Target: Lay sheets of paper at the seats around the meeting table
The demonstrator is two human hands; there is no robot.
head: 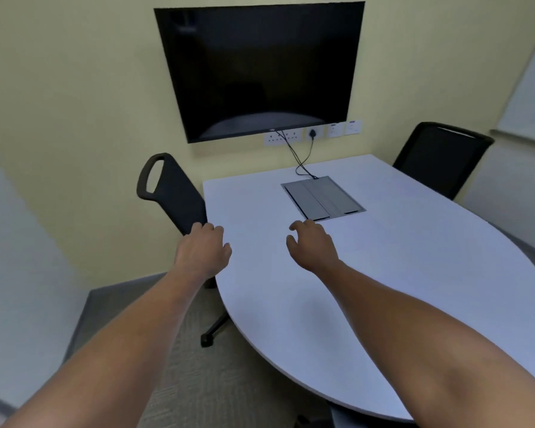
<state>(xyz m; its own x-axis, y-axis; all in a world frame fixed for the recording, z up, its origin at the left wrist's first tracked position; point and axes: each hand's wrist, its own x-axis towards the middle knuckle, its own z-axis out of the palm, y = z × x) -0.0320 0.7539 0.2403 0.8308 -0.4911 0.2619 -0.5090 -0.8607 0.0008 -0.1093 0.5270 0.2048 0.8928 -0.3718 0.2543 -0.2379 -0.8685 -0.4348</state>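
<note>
The white meeting table (383, 273) fills the right half of the head view. Both my bare arms reach forward over its left part. My left hand (203, 250) hovers at the table's left edge, palm down, fingers loosely bent, with nothing visible in it. My right hand (311, 244) is over the tabletop just in front of the grey cable hatch (322, 197), palm down with fingers spread and curled. I cannot make out any sheet of paper against the white top. A black chair (170, 189) stands at the left seat, just beyond my left hand.
A second black chair (439, 157) stands at the far right side. A dark wall screen (260, 69) hangs above a row of sockets (312, 134), with cables running down to the hatch. Grey carpet lies to the left of the table.
</note>
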